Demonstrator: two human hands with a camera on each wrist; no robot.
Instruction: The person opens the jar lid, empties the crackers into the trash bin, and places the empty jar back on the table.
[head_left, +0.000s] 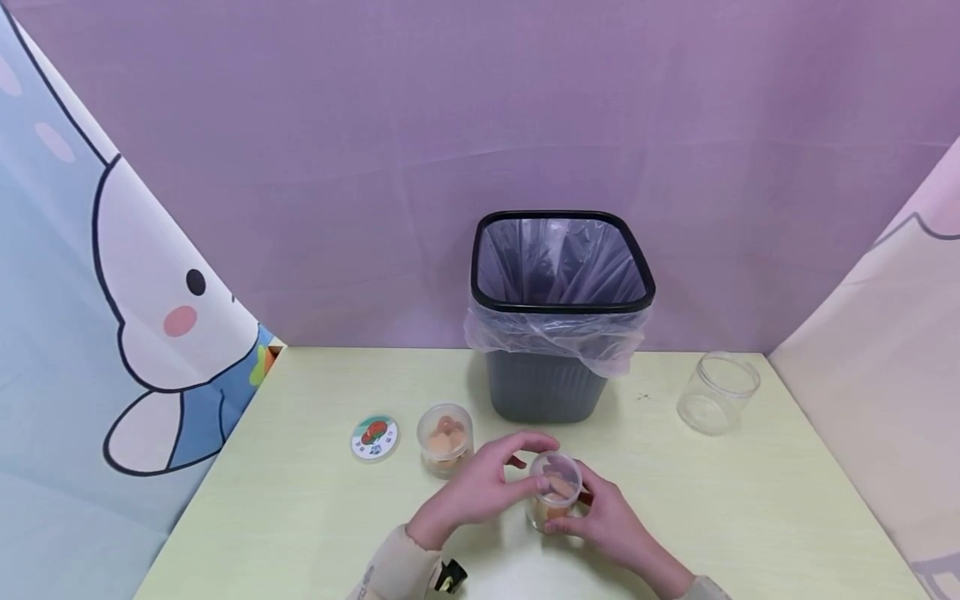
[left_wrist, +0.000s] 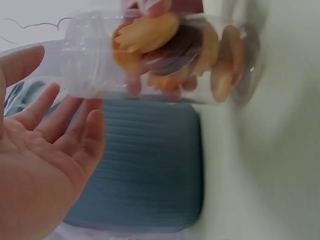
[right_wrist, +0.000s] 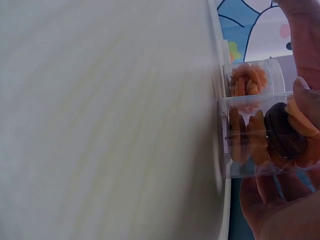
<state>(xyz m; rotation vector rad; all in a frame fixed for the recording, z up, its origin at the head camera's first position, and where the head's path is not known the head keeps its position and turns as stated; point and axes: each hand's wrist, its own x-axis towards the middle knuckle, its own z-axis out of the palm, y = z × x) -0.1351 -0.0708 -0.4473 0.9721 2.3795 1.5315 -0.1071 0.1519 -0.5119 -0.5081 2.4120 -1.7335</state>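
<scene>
A see-through plastic jar (head_left: pixel 553 498) with light and dark cookies (left_wrist: pixel 150 37) inside stands upright near the front of the table. My right hand (head_left: pixel 615 527) grips its right side, thumb in front and fingers behind. Around the upper left of the jar, my left hand (head_left: pixel 487 483) has its fingers spread and relaxed. In the left wrist view that hand (left_wrist: pixel 45 145) is beside the jar's top end; whether a fingertip touches it, I cannot tell. A second jar of cookies (head_left: pixel 446 437) stands left of the hands.
A round lid with a printed picture (head_left: pixel 373 438) lies left of the second jar. Behind the hands stands a grey bin (head_left: pixel 546 387) with a black rim and a plastic liner. Another transparent jar (head_left: pixel 717 393) is at the back right. Cloth walls surround the table.
</scene>
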